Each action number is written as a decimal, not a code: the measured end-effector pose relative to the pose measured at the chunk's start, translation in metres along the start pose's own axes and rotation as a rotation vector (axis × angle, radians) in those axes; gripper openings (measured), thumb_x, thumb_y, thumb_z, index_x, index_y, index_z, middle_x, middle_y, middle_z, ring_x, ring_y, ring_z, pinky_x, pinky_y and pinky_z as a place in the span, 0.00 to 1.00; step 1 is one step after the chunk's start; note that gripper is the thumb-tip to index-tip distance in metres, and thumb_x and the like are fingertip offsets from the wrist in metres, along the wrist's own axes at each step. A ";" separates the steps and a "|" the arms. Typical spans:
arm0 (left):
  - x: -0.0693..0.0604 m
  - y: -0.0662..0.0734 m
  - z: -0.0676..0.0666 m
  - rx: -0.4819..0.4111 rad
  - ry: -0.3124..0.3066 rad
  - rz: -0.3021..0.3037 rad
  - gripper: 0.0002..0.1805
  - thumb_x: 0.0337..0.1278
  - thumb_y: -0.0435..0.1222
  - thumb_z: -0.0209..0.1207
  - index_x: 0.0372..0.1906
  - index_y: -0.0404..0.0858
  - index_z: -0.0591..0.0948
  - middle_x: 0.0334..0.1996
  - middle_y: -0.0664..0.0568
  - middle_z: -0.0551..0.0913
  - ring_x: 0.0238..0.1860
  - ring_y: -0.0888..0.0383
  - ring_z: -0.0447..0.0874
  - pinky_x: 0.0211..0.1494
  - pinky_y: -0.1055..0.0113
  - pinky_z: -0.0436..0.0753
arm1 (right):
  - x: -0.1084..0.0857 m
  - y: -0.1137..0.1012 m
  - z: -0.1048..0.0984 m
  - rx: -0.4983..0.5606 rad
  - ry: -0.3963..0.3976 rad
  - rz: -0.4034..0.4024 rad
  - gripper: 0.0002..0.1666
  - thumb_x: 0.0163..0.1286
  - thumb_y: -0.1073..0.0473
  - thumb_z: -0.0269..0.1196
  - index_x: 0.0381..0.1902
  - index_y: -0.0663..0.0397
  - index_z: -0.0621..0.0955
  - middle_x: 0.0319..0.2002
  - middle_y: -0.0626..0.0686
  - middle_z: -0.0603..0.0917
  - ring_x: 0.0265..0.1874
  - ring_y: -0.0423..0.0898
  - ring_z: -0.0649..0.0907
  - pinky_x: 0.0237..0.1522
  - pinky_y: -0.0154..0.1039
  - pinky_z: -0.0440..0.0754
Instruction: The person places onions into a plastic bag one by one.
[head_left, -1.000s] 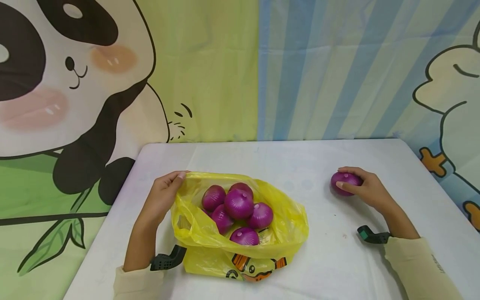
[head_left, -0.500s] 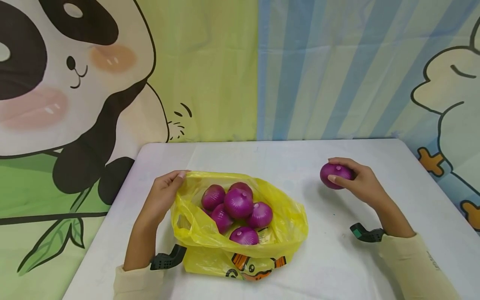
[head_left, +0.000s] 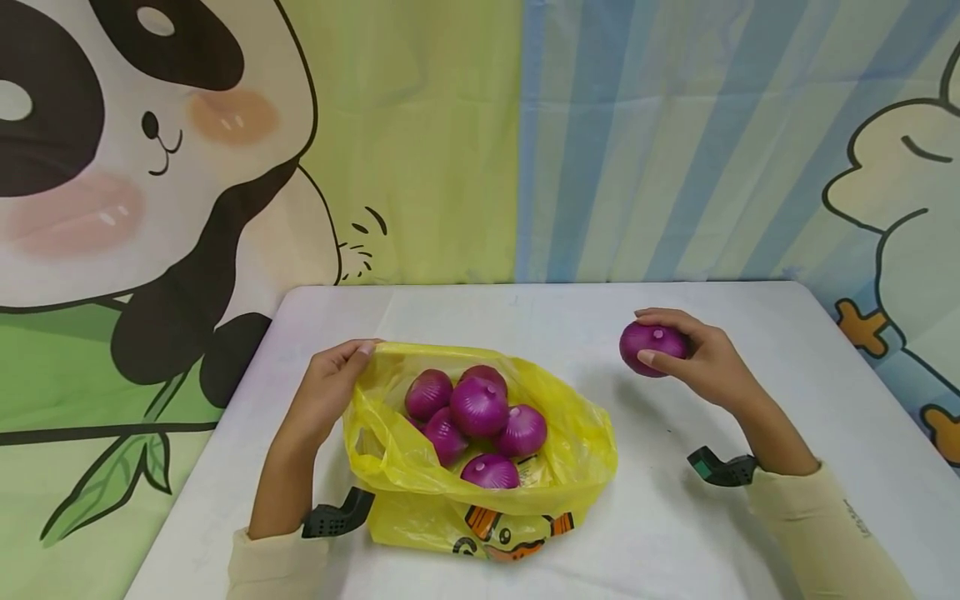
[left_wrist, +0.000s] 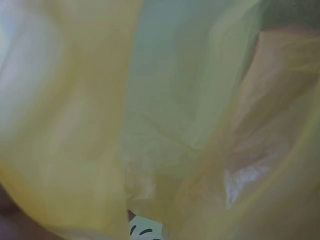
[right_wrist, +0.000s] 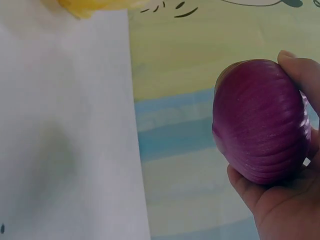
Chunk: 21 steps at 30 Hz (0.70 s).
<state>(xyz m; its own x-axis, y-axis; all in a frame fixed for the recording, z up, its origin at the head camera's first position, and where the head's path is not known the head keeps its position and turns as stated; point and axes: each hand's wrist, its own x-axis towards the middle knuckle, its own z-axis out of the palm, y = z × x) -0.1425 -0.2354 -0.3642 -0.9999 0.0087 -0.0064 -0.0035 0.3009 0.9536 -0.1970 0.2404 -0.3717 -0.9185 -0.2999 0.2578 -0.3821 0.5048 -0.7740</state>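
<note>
A yellow plastic bag (head_left: 577, 442) lies with its mouth open on the white table, and several purple onions (head_left: 480, 407) are piled inside it. My left hand (head_left: 326, 392) pinches the bag's rim at the upper left corner. Yellow film of the bag (left_wrist: 75, 125) fills most of the left wrist view and hides the fingers there. Right of the bag, my right hand (head_left: 705, 358) grips a single purple onion (head_left: 654, 348) between thumb and fingers, held above the tabletop with its shadow below. The same onion (right_wrist: 262, 120) shows large in the right wrist view.
The white table (head_left: 525, 317) reaches back to a fabric backdrop (head_left: 637, 142) with a panda and stripes. A cartoon figure is printed on the bag's front. Black wrist cameras are strapped on both arms, the right one (head_left: 722, 468) over the table.
My right hand has lifted the onion off the table and carried it leftward, toward the bag. The left hand and the bag have stayed in place.
</note>
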 end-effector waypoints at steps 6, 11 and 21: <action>0.000 0.000 0.001 -0.004 0.001 0.006 0.25 0.75 0.47 0.47 0.58 0.30 0.77 0.51 0.40 0.79 0.45 0.51 0.78 0.49 0.71 0.79 | 0.004 -0.013 0.007 0.016 -0.012 -0.069 0.28 0.62 0.65 0.70 0.61 0.53 0.78 0.63 0.53 0.73 0.55 0.55 0.74 0.40 0.30 0.81; 0.000 0.000 0.002 -0.006 -0.004 0.007 0.25 0.75 0.47 0.47 0.58 0.30 0.77 0.51 0.40 0.79 0.47 0.51 0.78 0.49 0.71 0.79 | 0.009 -0.024 0.013 0.048 -0.020 -0.105 0.30 0.59 0.67 0.71 0.60 0.52 0.79 0.63 0.52 0.74 0.55 0.53 0.74 0.41 0.31 0.81; 0.000 0.001 0.002 -0.002 -0.006 0.013 0.25 0.75 0.47 0.47 0.58 0.30 0.77 0.50 0.40 0.79 0.44 0.51 0.78 0.48 0.70 0.80 | 0.022 -0.042 0.029 0.145 -0.107 -0.230 0.29 0.58 0.71 0.70 0.58 0.56 0.79 0.61 0.53 0.75 0.56 0.49 0.75 0.44 0.36 0.82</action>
<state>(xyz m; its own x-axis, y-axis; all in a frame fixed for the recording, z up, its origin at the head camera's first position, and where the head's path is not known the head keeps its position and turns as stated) -0.1429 -0.2334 -0.3633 -0.9998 0.0181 0.0043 0.0095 0.2988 0.9543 -0.1985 0.1893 -0.3503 -0.7904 -0.4805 0.3800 -0.5537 0.2951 -0.7787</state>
